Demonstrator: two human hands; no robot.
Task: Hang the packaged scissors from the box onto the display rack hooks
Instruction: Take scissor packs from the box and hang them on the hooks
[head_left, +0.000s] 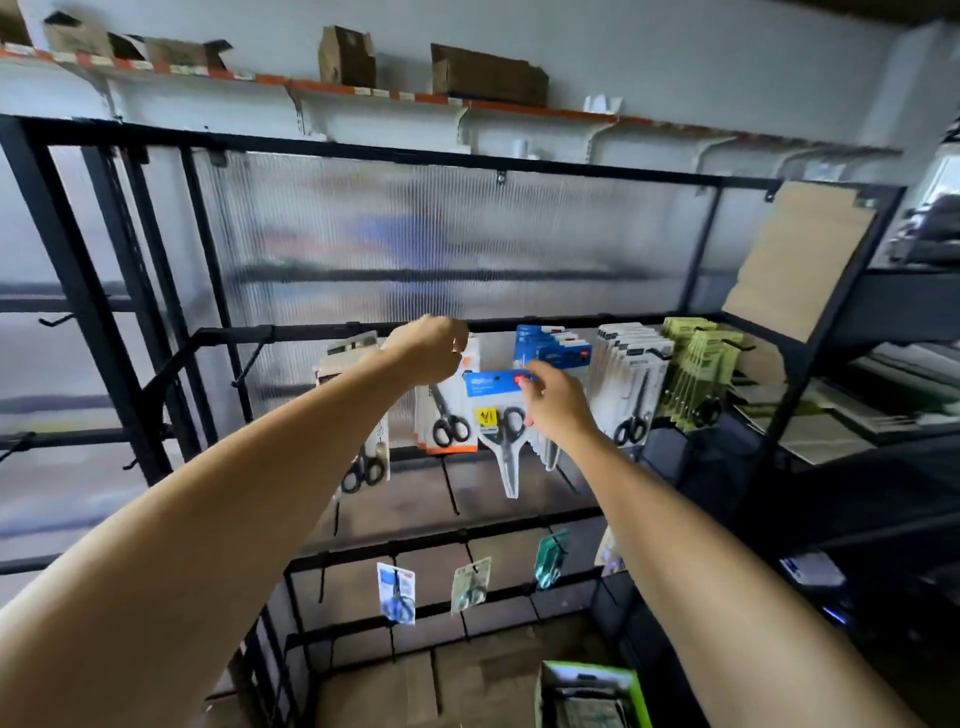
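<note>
My right hand (557, 402) pinches the top right corner of a blue-carded scissors pack (497, 415) and holds it up in front of the black display rack (332, 332), just left of a row of matching blue packs (551, 349). My left hand (434, 348) is raised beside it with fingers curled, near the top of the orange-and-white scissors packs (447, 426); whether it holds a hook or a pack is hidden. The green-edged box (592, 696) with more packs sits at the bottom.
Grey-carded packs (631, 379) and green-carded packs (696, 374) hang to the right, another group (358, 415) to the left. Three single packs hang on the lower bar (397, 592). Bare hooks stick out at the left. Cardboard boxes sit on the high wall shelf (488, 75).
</note>
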